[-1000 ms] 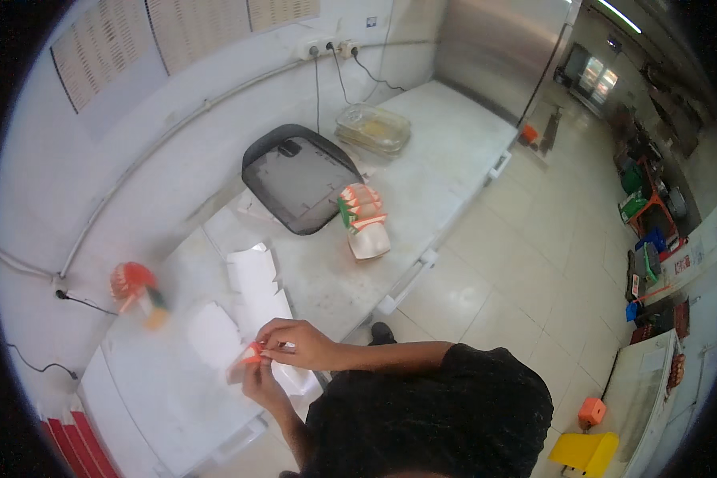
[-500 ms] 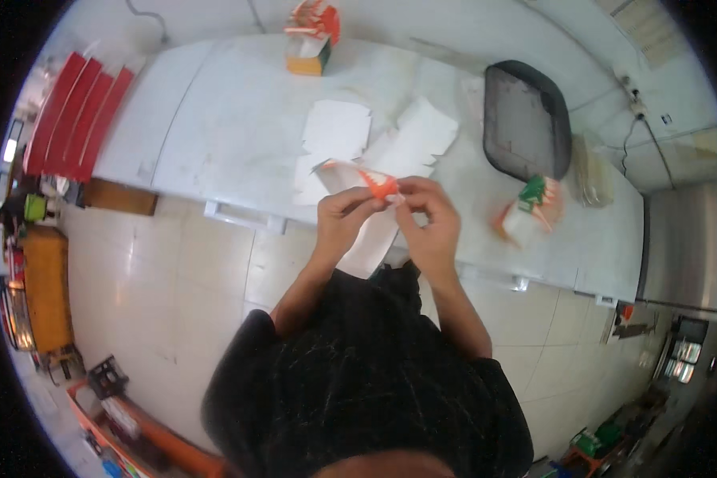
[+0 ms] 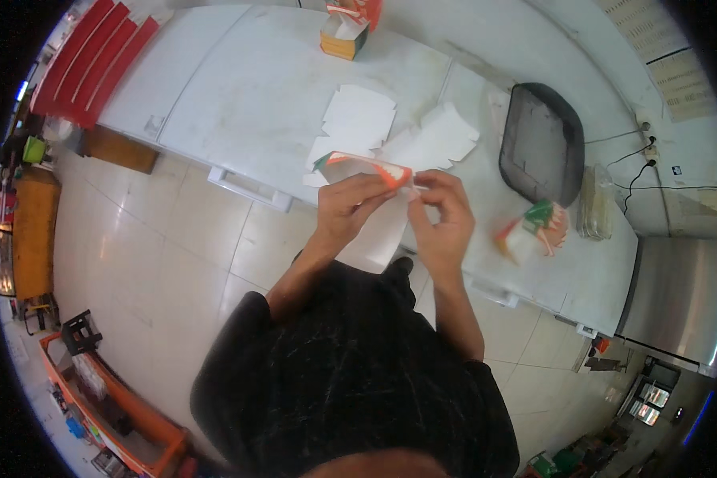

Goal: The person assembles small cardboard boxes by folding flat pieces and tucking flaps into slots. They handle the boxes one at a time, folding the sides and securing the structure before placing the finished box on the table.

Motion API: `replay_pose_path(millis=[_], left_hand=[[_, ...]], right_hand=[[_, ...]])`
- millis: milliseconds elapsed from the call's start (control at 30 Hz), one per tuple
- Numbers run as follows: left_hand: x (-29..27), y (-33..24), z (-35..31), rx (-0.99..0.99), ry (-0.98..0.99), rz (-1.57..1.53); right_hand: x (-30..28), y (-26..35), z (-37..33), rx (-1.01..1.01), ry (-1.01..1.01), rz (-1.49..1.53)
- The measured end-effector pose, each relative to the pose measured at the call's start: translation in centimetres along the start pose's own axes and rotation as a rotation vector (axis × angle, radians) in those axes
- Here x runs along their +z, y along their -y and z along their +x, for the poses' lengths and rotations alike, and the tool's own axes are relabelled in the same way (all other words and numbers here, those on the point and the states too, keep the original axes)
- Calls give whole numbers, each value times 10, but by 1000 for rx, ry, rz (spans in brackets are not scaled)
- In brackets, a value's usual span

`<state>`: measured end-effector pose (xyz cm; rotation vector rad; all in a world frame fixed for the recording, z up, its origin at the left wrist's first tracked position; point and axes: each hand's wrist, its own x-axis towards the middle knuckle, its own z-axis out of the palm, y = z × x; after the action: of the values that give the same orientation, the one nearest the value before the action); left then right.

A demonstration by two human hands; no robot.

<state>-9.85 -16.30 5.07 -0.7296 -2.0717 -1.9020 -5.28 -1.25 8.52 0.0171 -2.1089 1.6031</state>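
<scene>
Swung slightly clockwise since half a second ago, the view now shows the desk (image 3: 239, 88) tilting down toward the right, and the orange-and-white paper carton (image 3: 396, 175) shows more of its green far corner between the person's hands. Both hands are closed in a pinch on this carton, just in front of the desk's near edge: the left hand (image 3: 349, 209) grips its lower side with thumb and fingers, while the right hand (image 3: 442, 219) pinches its right end, where fingertips of the two hands nearly meet. Below them a pale card flap (image 3: 374, 235) hangs past the edge; whether it belongs to the carton I cannot tell. Beyond the carton, two notched white card blanks lie flat, one upright blank (image 3: 357, 115) and, near it, one slanting blank (image 3: 430, 135). To the right sits a black-rimmed grey tray (image 3: 543, 143), with clear plastic containers (image 3: 596, 203) just beside it. Nearer the front edge on that side is a blurred carton stack (image 3: 534, 227) in orange, green and white. Toward the wall stands another printed stack (image 3: 344, 40) with a yellow base, partly cut off by the picture's rim. Red ridged panels (image 3: 95, 56) stand at the far left end.
</scene>
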Motion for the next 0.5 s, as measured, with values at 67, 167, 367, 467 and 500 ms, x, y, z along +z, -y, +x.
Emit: replay_pose_path(millis=[67, 167, 367, 467, 500], left_hand=[[1, 1, -3, -11, -21, -2], [0, 3, -5, -37, -46, -50], [-7, -3, -4, -110, 10, -106], [-6, 1, -6, -70, 2, -78], [-5, 2, -7, -45, -7, -64]], right_hand=[[5, 6, 1, -47, 12, -19], [9, 7, 2, -81, 36, -23], [11, 10, -3, -67, 31, 21], [15, 10, -5, -80, -12, 16], [16, 10, -6, -89, -28, 14]])
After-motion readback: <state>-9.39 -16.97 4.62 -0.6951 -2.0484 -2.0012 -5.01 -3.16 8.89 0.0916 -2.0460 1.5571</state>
